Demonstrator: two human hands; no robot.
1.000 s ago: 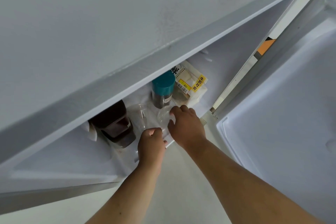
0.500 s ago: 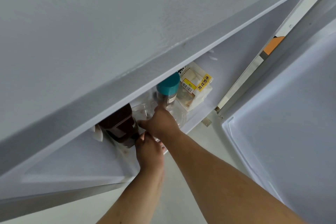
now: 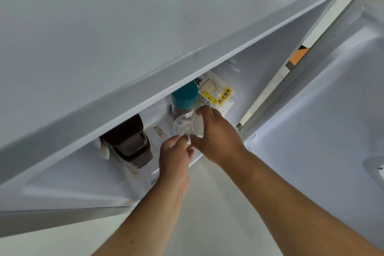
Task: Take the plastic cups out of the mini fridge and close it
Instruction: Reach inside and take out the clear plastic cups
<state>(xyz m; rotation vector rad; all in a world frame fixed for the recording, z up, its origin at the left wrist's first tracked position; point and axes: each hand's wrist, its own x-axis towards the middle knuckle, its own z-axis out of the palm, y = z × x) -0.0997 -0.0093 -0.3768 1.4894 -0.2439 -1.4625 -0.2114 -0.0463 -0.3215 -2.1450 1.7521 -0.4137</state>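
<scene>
Nearest the camera, two bare forearms reach up and forward into the open mini fridge [image 3: 145, 52]. The left hand [image 3: 176, 156] sits at the front edge of the fridge shelf [image 3: 158, 131], its fingers [image 3: 182, 141] curled loosely and touching the near wall of the plastic cups [image 3: 188, 128]; whether it truly grips them or only steadies them cannot be told. The right hand [image 3: 216, 137] wraps the cups from the right, thumb at the near side and fingers over the far rim, closed around them.

The cups are clear and appear nested, though how many there are is too hard to make out. They lie tipped on their side, long axis running roughly from the hands toward the back of the fridge, with the open mouth facing up and left toward the camera.

Just behind them stands a bottle with a teal cap [image 3: 185, 97], and behind that a packet of bread with a yellow label [image 3: 216, 93]. To the left, well apart, sits a dark brown container [image 3: 128, 141]. The fridge door [image 3: 311, 131] hangs open on the right.

The risks, as I judge them: thin clear plastic crushes or slips under a hard squeeze; nested cups may separate and one may drop to the floor; pulling back carelessly may knock the bottle over. The door also cannot shut cleanly until both arms are clear.
</scene>
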